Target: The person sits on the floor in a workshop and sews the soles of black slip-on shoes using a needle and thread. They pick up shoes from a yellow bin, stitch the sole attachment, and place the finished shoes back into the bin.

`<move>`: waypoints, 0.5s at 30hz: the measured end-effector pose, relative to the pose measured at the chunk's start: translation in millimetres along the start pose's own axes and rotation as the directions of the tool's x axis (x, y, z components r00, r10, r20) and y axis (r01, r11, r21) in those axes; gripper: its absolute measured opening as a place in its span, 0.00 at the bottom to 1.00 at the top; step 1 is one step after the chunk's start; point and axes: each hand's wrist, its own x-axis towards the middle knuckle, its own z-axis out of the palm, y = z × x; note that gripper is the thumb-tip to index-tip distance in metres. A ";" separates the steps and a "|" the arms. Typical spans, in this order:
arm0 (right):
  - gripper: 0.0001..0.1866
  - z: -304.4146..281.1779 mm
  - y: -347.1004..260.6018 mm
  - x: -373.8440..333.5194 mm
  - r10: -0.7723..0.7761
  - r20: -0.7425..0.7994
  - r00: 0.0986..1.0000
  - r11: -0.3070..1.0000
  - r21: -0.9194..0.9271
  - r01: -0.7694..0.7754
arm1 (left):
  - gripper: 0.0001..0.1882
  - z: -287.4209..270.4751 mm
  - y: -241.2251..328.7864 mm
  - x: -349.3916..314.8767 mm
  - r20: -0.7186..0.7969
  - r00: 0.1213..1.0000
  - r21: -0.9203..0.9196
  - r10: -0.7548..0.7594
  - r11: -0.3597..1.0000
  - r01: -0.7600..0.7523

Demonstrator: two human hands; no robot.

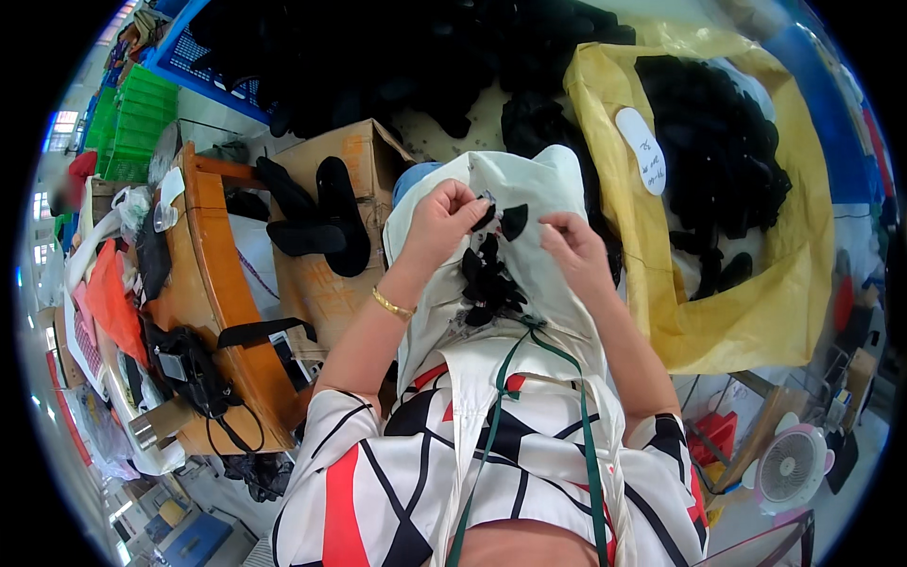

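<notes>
My left hand [442, 225] is closed in a pinch on a small black fabric piece [484, 217], with a bit of something clear or pale at the fingertips. Just right of it, between my hands, is another black fabric piece [515, 222]; whether it hangs or rests on the cloth I cannot tell. My right hand [576, 248] has its thumb and fingers drawn together beside that piece; anything in them is too small to make out. Below both hands, a heap of black scraps [491, 283] lies on the white apron [557, 326] over my lap.
Black slippers [345, 222] rest on a cardboard box [316, 283] at the left, by a wooden table [222, 312]. At right stands a yellow sack [727, 331] of black items with a white sole-shaped card [641, 151]. A blue crate [203, 71] and black heap lie ahead.
</notes>
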 end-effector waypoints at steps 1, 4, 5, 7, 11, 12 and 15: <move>0.11 10.0 -2.3 2.1 0.038 0.050 0.998 0.999 0.032 -0.040 | 0.07 6.6 4.8 -8.2 0.036 0.999 -0.086 -0.003 0.996 0.006; 0.10 33.3 -8.4 0.9 0.063 0.091 0.994 0.979 0.190 -0.079 | 0.06 6.6 -1.4 -24.1 0.087 0.994 -0.281 -0.062 0.956 0.084; 0.09 36.6 -8.7 -0.7 0.058 0.084 0.995 0.964 0.253 -0.077 | 0.06 3.1 -6.0 -26.7 0.083 0.992 -0.306 -0.097 0.945 0.118; 0.08 37.3 1.9 -2.1 0.069 0.082 0.994 0.984 0.157 -0.082 | 0.06 1.0 -7.3 -31.4 0.042 0.995 -0.287 -0.088 0.953 0.096; 0.07 38.5 13.8 -9.3 0.045 0.057 0.997 0.999 0.010 -0.046 | 0.10 3.7 9.0 -39.5 0.098 0.995 0.125 0.029 0.991 -0.041; 0.07 40.5 9.2 -11.5 -0.045 0.055 0.998 0.994 -0.096 0.050 | 0.10 2.7 12.3 -42.4 0.155 0.987 0.277 0.030 0.958 -0.073; 0.06 44.3 -7.5 -18.8 -0.294 0.102 0.950 0.883 -0.350 0.311 | 0.08 1.1 -1.3 -43.5 0.096 0.991 0.112 -0.090 0.991 0.079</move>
